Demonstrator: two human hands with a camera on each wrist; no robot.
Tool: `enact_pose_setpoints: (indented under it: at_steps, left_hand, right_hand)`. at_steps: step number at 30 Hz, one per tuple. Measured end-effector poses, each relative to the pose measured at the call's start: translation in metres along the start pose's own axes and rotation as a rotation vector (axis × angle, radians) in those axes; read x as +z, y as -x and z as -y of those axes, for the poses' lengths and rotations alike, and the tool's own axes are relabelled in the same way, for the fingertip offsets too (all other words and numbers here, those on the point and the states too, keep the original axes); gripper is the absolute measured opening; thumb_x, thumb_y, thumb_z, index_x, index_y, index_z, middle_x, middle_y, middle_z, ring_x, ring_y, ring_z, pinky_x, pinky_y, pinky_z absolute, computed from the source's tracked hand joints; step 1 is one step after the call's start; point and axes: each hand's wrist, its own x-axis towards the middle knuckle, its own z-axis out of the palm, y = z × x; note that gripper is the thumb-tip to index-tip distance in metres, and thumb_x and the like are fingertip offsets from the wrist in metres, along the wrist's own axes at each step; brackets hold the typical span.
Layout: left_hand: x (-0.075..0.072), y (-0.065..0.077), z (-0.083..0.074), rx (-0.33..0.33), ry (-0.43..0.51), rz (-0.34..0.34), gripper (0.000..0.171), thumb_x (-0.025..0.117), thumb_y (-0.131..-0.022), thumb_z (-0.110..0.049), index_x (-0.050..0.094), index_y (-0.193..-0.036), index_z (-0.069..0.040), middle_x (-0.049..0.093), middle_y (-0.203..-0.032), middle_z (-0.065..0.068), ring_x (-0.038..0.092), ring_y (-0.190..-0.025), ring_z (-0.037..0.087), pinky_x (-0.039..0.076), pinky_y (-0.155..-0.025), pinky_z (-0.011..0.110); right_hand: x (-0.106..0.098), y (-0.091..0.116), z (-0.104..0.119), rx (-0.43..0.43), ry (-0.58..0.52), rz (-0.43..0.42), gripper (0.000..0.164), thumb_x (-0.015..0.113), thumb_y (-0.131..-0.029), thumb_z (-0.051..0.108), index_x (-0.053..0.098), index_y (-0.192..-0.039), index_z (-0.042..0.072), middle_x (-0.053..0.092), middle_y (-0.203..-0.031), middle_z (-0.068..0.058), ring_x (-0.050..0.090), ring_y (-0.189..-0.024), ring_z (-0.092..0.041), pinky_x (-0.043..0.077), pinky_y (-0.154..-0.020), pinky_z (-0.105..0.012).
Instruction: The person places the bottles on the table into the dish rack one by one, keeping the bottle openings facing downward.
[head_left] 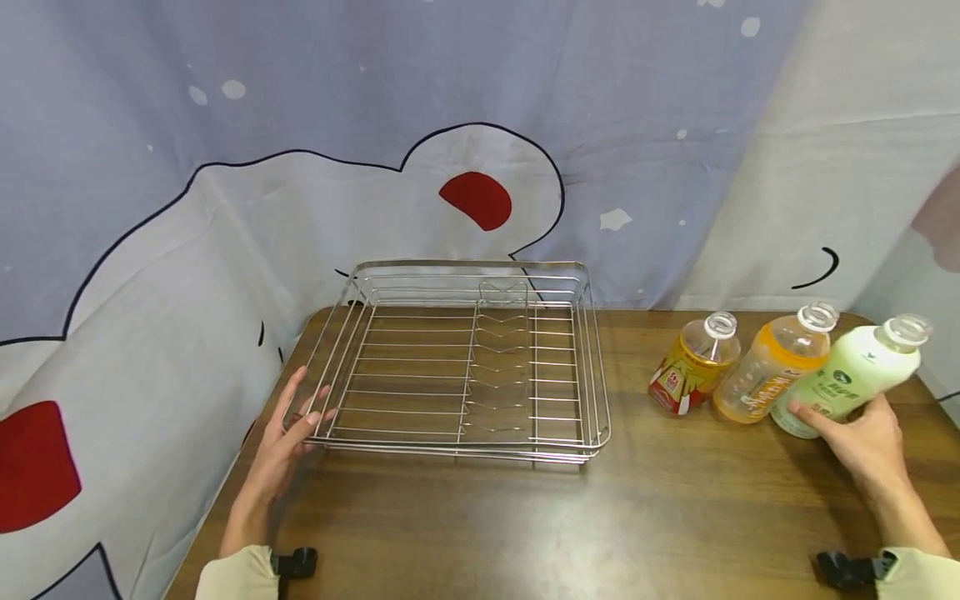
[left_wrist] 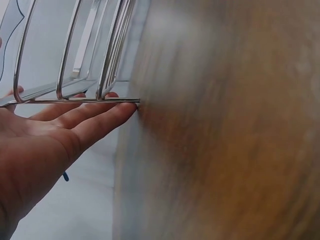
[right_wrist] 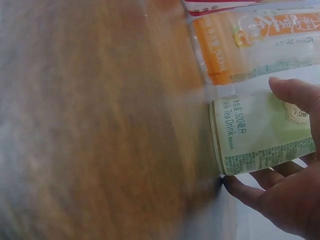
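Green "Milk Tea Drink" bottle [right_wrist: 262, 132] in right hand [head_left: 873, 437], orange-labelled bottle [right_wrist: 265, 47] — "500ml"

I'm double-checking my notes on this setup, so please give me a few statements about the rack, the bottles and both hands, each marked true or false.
1. The right grip is on the green bottle. True.
2. The orange-labelled bottle is between the green bottle and the red-and-yellow-labelled bottle. True.
3. The left grip is on the orange-labelled bottle. False: the left grip touches the wire rack.
4. One bottle lies inside the wire rack. False: all three are outside it, to its right in the head view.
5. The green bottle's label reads "Milk Tea Drink". True.
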Motion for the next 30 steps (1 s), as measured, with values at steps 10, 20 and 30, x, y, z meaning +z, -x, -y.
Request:
enact_pose_setpoints:
  at_steps: [10,20,30]
  left_hand:
    - [0.0,0.0,0.003,0.008,0.009,-0.005,0.067,0.041,-0.106,-0.011,0.004,-0.16,-0.024,0.029,-0.155,0.025,0.057,-0.121,0.015,0.036,-0.088,0.048]
    - [-0.001,0.0,0.003,0.007,0.012,-0.001,0.067,0.041,-0.106,-0.01,0.006,-0.16,-0.028,0.025,-0.156,0.029,0.057,-0.121,0.017,0.038,-0.088,0.047]
    - [-0.002,0.0,0.003,0.01,0.0,0.008,0.067,0.04,-0.106,-0.011,0.005,-0.16,-0.029,0.026,-0.156,0.026,0.056,-0.122,0.015,0.035,-0.09,0.056]
  right_hand:
    - [-0.001,0.002,-0.004,-0.002,-0.025,-0.002,0.051,0.082,-0.082,0.027,0.049,-0.12,0.029,0.046,-0.104,0.018,0.04,-0.096,0.003,0.032,-0.098,-0.023]
    - [-0.009,0.006,0.006,-0.012,0.02,-0.017,0.051,0.081,-0.083,0.03,0.051,-0.122,0.019,0.049,-0.106,0.011,0.042,-0.098,-0.002,0.032,-0.097,-0.024]
    - [-0.038,0.012,0.027,-0.099,0.021,-0.037,0.045,0.081,-0.083,0.026,0.045,-0.104,0.042,0.046,-0.088,0.031,0.041,-0.08,0.011,0.032,-0.066,-0.011]
